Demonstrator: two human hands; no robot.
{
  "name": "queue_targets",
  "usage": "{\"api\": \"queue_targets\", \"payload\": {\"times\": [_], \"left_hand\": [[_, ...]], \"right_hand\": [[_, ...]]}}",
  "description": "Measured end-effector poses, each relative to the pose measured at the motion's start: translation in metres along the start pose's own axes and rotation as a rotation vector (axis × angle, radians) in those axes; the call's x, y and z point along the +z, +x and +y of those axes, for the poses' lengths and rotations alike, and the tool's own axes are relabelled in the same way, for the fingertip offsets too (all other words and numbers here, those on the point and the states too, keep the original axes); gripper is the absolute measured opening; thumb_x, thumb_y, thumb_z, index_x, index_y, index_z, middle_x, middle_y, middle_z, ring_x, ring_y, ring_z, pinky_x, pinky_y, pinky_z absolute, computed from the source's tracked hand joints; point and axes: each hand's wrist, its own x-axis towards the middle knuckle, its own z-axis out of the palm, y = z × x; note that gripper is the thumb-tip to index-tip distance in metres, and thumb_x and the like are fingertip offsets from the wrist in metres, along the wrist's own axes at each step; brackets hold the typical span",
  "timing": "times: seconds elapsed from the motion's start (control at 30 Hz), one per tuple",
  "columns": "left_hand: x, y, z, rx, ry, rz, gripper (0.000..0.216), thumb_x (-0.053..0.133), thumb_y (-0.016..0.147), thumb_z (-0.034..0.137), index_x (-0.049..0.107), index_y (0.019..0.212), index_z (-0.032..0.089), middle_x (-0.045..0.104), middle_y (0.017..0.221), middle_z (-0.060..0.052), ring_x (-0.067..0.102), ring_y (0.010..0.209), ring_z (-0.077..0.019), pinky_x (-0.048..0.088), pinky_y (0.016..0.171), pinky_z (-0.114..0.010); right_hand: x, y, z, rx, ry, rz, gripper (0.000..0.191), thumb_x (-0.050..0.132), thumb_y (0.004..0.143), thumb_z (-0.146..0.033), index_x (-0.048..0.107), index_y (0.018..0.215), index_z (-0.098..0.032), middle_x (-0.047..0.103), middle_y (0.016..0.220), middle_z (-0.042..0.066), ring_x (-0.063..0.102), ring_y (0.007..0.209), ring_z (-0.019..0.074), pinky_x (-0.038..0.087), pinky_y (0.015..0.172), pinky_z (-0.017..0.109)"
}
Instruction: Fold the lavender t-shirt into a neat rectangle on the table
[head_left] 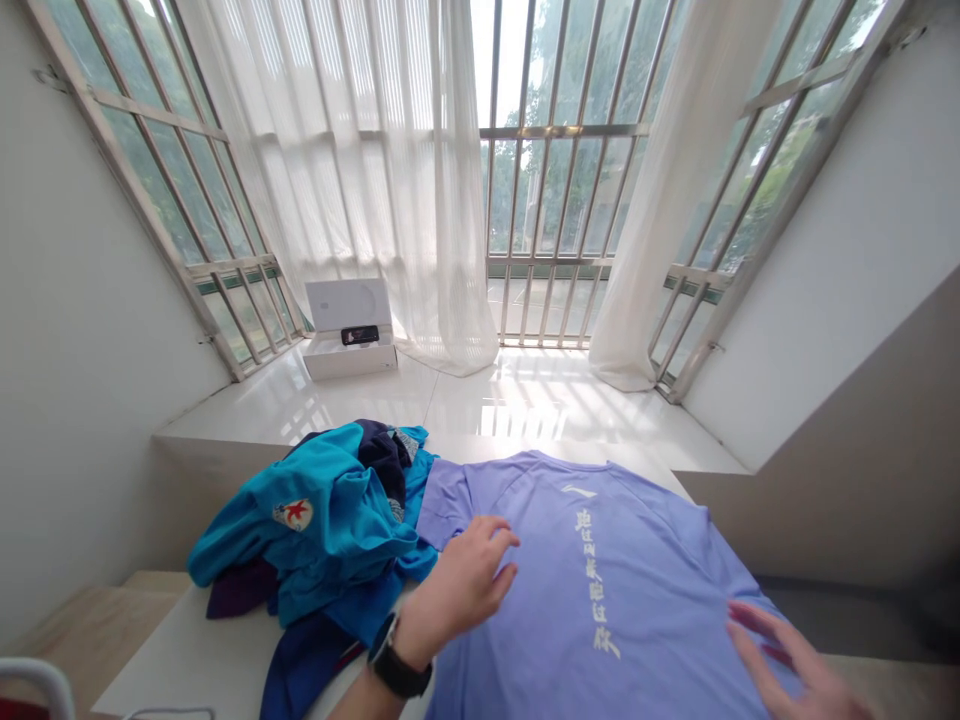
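A: Status on the purple T-shirt (622,600)?

B: Spread back-up on the white surface (187,660), print column facing up. Left sleeve touching the teal clothes pile (330,520).

A: Hands?

B: Both released, gripping nothing. Left hand (465,580) palm-down by the left sleeve seam, fingers spread. Right hand (787,655) flat near the shirt's right edge, slightly blurred.

A: Tips for the smoothing?

B: Probably best swept outward from the print toward the edges, palms flat, light pressure. Pull the left sleeve clear of the pile first, otherwise likely to bunch. Ignore the white box (351,340) on the window ledge (525,400); well apart.
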Motion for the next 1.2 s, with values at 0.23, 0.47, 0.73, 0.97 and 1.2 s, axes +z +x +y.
{"api": "queue_targets", "payload": {"times": [0.23,0.47,0.73,0.97,1.2], "left_hand": [[0.075,0.12,-0.023,-0.193,0.218,-0.016,0.063,0.045,0.095,0.048,0.042,0.146,0.012,0.028,0.158,-0.022,0.024,0.145,-0.0416,0.028,0.112,-0.062],[0.099,0.135,-0.048,-0.194,0.292,0.063,0.075,0.032,0.094,0.066,0.035,0.153,0.02,0.027,0.16,-0.017,0.016,0.147,-0.0451,0.007,0.112,-0.07],[0.1,0.152,-0.065,-0.231,0.313,0.112,0.071,0.035,0.094,0.065,0.038,0.152,0.023,0.029,0.16,-0.015,0.018,0.148,-0.0404,0.007,0.116,-0.064],[0.082,0.154,-0.094,-0.357,0.32,0.021,0.072,0.036,0.093,0.067,0.03,0.155,0.029,0.021,0.163,-0.015,0.013,0.149,-0.0416,0.005,0.111,-0.072],[0.069,0.151,-0.108,-0.483,0.319,-0.034,0.079,0.037,0.09,0.071,0.028,0.155,0.027,0.017,0.164,-0.017,0.01,0.149,-0.0447,0.005,0.11,-0.073]], "right_hand": [[0.118,0.08,-0.103,-0.152,-0.511,-0.203,0.066,0.04,0.091,-0.054,0.044,0.146,-0.017,0.036,0.156,0.015,0.028,0.145,0.0348,0.023,0.115,0.056],[0.146,0.109,-0.079,-0.112,-0.646,-0.222,0.078,0.029,0.093,-0.067,0.023,0.157,-0.024,0.017,0.165,0.011,0.01,0.15,0.0372,0.005,0.117,0.058],[0.149,0.152,-0.084,-0.201,-0.592,-0.346,0.083,0.027,0.091,-0.072,0.016,0.158,-0.025,0.009,0.167,0.01,0.001,0.152,0.0327,-0.001,0.118,0.056],[0.169,0.173,-0.109,-0.277,-0.545,-0.397,0.084,0.024,0.091,-0.075,0.016,0.158,-0.025,0.008,0.167,0.01,0.0,0.152,0.0319,-0.004,0.119,0.054],[0.184,0.178,-0.125,-0.309,-0.505,-0.391,0.084,0.029,0.091,-0.074,0.02,0.158,-0.024,0.011,0.166,0.009,0.002,0.152,0.0301,-0.004,0.119,0.053]]}}
